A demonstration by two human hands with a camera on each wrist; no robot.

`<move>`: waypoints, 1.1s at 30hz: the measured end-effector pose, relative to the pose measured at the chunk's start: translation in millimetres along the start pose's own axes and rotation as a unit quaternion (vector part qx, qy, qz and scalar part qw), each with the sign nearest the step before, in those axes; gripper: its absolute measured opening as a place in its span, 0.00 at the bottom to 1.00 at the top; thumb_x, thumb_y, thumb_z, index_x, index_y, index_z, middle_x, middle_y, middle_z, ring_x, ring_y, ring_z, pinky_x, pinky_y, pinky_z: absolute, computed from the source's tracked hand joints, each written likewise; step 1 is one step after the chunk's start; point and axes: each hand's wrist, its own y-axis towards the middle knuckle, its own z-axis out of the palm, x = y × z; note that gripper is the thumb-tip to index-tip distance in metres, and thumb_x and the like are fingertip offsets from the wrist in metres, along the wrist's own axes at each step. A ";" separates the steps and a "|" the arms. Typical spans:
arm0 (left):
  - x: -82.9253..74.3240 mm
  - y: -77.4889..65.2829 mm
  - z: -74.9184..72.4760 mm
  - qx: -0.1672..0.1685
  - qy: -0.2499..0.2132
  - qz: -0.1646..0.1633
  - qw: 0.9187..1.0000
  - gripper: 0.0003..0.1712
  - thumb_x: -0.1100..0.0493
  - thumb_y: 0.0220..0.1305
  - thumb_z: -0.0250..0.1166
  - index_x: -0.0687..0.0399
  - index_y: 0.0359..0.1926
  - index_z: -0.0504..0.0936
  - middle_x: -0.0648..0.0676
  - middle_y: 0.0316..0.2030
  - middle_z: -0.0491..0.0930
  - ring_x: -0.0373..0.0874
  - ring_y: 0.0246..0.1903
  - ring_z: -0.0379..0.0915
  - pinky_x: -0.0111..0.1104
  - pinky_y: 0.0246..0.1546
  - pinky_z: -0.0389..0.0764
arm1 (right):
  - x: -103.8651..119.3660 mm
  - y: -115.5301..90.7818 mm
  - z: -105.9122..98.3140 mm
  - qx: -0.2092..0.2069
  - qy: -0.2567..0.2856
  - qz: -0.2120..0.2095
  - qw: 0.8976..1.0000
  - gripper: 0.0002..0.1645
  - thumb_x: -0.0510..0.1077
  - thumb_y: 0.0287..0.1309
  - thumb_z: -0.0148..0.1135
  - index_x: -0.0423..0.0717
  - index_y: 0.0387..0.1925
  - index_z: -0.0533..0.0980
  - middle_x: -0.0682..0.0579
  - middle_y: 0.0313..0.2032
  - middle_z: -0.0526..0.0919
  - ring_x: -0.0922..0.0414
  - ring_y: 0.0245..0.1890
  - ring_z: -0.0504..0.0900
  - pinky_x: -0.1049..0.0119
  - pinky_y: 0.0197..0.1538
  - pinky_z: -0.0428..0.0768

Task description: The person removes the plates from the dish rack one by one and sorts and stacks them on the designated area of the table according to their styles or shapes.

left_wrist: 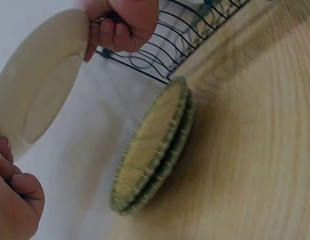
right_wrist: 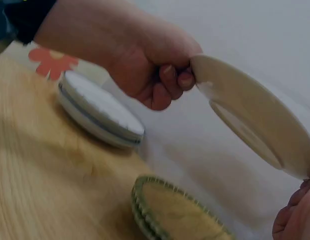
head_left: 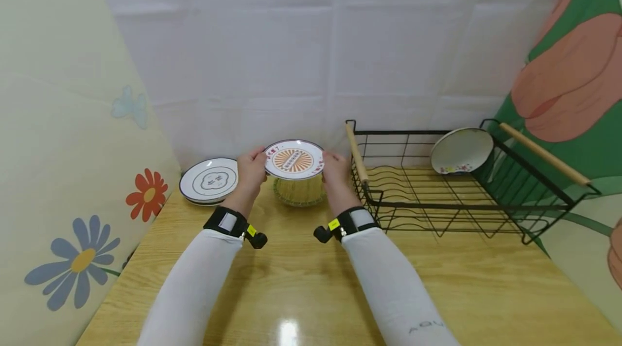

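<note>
A white plate [head_left: 293, 160] with an orange sunburst design is held up level by its two opposite edges. My left hand [head_left: 252, 174] pinches its left rim, and my right hand [head_left: 336, 173] pinches the right rim. In the left wrist view the pale underside of the plate [left_wrist: 47, 85] shows between both hands. Below it on the table sit round woven pieces with green stitched edges [left_wrist: 150, 145], stacked together and partly hidden by the plate in the head view. To the left lies a stack of white plates [head_left: 209, 180], the top one with a dark line pattern.
A black wire dish rack [head_left: 437, 205] with wooden handles stands on the right of the wooden table [head_left: 291, 281]. One floral-edged dish [head_left: 461, 150] leans upright inside it, at the back right. A white cloth [head_left: 257, 38] hangs behind everything.
</note>
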 end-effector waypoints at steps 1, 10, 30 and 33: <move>6.0 1.2 0.6 -0.002 0.013 -0.001 1.000 0.27 0.59 0.74 0.53 0.59 0.71 0.73 0.66 0.50 0.84 0.36 0.15 0.69 0.25 0.14 0.66 | -5.5 2.3 -0.6 -0.007 -0.017 -0.006 1.000 0.19 0.49 0.70 0.62 0.46 0.56 0.83 0.49 0.38 0.85 0.60 0.24 0.73 0.67 0.28 0.71; 52.9 9.0 6.7 0.000 0.135 0.019 0.991 0.26 0.59 0.74 0.52 0.64 0.68 0.76 0.67 0.58 0.82 0.46 0.38 0.83 0.29 0.34 0.82 | -46.1 21.3 -13.9 -0.014 -0.161 -0.084 0.983 0.18 0.43 0.66 0.59 0.36 0.49 0.85 0.37 0.51 0.86 0.45 0.51 0.83 0.53 0.57 0.81; 85.2 2.1 14.3 0.007 0.274 0.066 0.960 0.23 0.61 0.73 0.53 0.68 0.61 0.81 0.67 0.60 0.81 0.59 0.66 0.75 0.47 0.70 0.73 | -77.0 32.0 -26.4 -0.023 -0.228 -0.077 0.970 0.20 0.46 0.67 0.56 0.38 0.49 0.86 0.38 0.50 0.87 0.45 0.51 0.84 0.53 0.58 0.81; 85.0 1.9 15.3 0.004 0.282 0.065 0.957 0.22 0.61 0.72 0.53 0.68 0.59 0.82 0.67 0.59 0.82 0.60 0.65 0.76 0.47 0.69 0.74 | -75.9 30.8 -26.4 -0.026 -0.254 -0.068 0.965 0.20 0.49 0.68 0.55 0.44 0.49 0.87 0.42 0.50 0.88 0.47 0.50 0.84 0.53 0.59 0.79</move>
